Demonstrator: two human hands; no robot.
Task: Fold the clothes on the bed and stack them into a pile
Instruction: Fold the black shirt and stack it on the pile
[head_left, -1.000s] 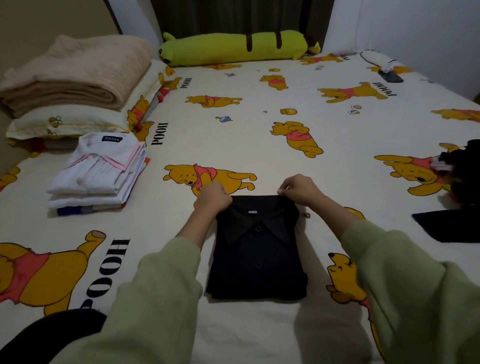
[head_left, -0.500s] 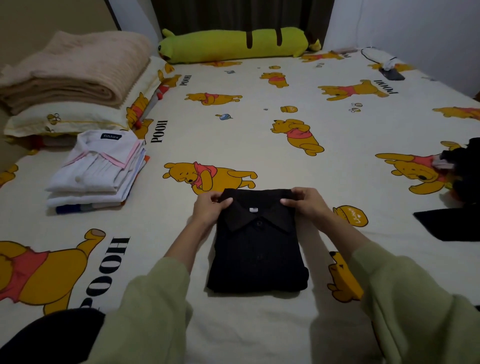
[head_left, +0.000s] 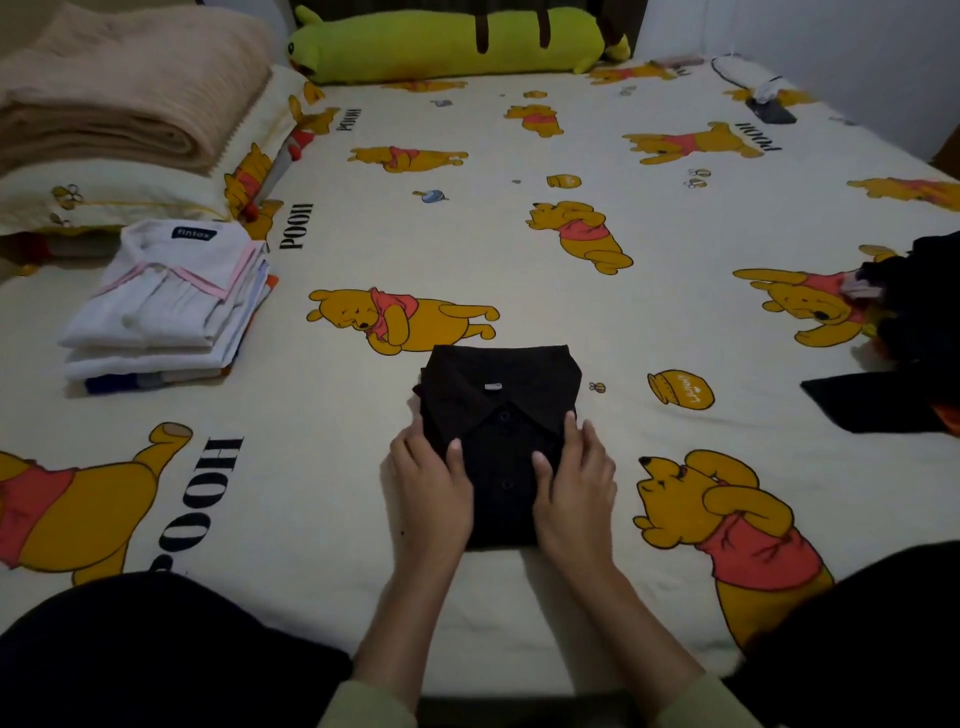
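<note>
Black cloth under both our hands: a folded black shirt (head_left: 501, 415), collar and buttons up, lies flat on the bed sheet (head_left: 519, 234) straight in front of us. Our left hand (head_left: 431, 493) lies along the shirt's left edge, fingers straight and flat, fingertips reaching just short of the collar, thumb (head_left: 453, 457) laid inward on the button placket. Our right hand (head_left: 574, 488) mirrors it along the right edge, fingers extended and together, thumb on the cloth near the middle buttons. Neither hand curls round the fabric; both press down with open palms. We cannot tell whether the outer fingers reach under the shirt's edges. The near half of the shirt sits between the two hands; the collar end projects beyond the fingertips.

Outward to the left, well apart from the shirt: a pile of folded clothes (head_left: 166, 306), a white shirt with pink collar trim on top, a blue layer at the bottom. Beyond it, a pillow (head_left: 104, 200) bearing a folded beige blanket (head_left: 124, 88). At the far end, a long green plush bolster (head_left: 447, 44). At the right edge, a heap of dark unfolded clothes (head_left: 914, 338). Far right corner, a dark flat object (head_left: 771, 110), too small to identify.
</note>
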